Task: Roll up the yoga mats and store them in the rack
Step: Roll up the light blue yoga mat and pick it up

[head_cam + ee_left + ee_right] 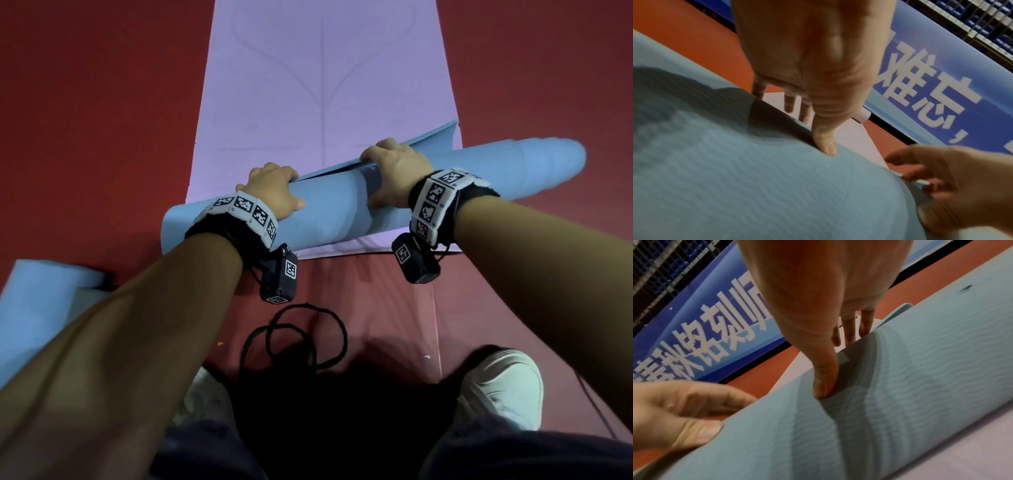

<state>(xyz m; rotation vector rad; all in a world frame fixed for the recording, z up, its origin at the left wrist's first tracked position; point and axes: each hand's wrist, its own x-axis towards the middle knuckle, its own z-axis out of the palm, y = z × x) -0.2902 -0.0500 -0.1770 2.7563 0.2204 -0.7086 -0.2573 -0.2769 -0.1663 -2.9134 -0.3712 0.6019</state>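
Note:
A light blue yoga mat, rolled into a long tube [342, 209], lies slantwise across the near end of a flat purple mat [325, 85] on the red floor. Its loose outer edge [421, 144] sticks up along the far side. My left hand [281, 186] grips the roll left of the middle, fingers over the far side and thumb pressing the near face [824, 146]. My right hand [387, 171] grips it further right in the same way, thumb dug into the mat [824, 386]. The roll's right end [548, 164] telescopes outward in steps.
Another light blue mat [41, 301] lies at the lower left under my left forearm. A black cord [301, 339] is looped on the floor between my white shoes [503, 387]. A blue banner [931, 81] with white characters stands beyond the mats.

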